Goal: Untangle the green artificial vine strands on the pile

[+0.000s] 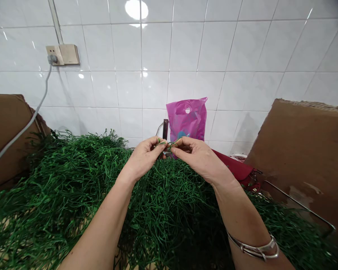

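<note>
Both hands meet at the centre, raised in front of a large heap of thin green plastic stems [163, 202]. My left hand [146, 154] pinches a green sprig [161, 142] between thumb and forefinger. Close beside it on the right, my right hand [195, 153] is closed on a thin green stem [173, 144], thumb against forefinger. The fingertips of the two hands almost touch. The other fingers are curled and partly hidden. A silver bangle circles my right forearm.
Behind the hands, a pink plastic bag [188, 116] stands against the tiled wall. Cardboard [5, 127] is at the left, and a larger piece [304, 150] at the right. A red item [236, 167] lies right of my right hand. A white cable [39, 105] hangs from a socket [55, 55].
</note>
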Demonstrator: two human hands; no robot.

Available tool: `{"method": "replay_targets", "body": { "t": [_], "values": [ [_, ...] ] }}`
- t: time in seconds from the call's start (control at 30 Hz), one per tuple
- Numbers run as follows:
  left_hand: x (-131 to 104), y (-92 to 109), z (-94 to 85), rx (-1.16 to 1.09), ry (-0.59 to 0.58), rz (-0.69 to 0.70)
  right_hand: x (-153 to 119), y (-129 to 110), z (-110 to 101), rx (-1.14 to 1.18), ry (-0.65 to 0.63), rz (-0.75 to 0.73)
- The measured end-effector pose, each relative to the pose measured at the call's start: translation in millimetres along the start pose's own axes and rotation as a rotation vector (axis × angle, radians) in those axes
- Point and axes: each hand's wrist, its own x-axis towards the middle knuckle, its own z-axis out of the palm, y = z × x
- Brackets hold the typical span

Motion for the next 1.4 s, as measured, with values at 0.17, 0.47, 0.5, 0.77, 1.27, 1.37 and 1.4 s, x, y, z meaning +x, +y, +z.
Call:
{"method": "replay_targets", "body": {
  "t": [0.17, 0.47, 0.5, 0.77, 1.27, 1.37, 1.4],
  "values": [
    [0, -1, -3.0, 0.054, -0.035, 0.023, 1, 1, -1, 0.095, 0.029, 0.083],
    [1, -4, 2.0, 0.131, 0.000, 0.056, 4, 15, -2, 0.140, 0.024, 0.125],
    [1, -5, 2.6, 0.115, 0.002, 0.055, 4, 16, -4, 0.151, 0.010, 0.126],
    [2, -10, 3.3, 0.044, 0.031, 0.034, -1, 9, -20, 0.237, -0.196, 0.174],
    [2, -11, 5.5, 0.009, 0.036, 0.024, 2, 11, -10, 0.570, -0.156, 0.298],
    [2, -12, 4.7, 0.040, 0.051, 0.034, 2, 10, -8, 0.509, -0.144, 0.287],
    [2, -12, 4.4, 0.050, 0.058, 0.039, 3, 10, -7, 0.463, -0.129, 0.278]
  ]
}}
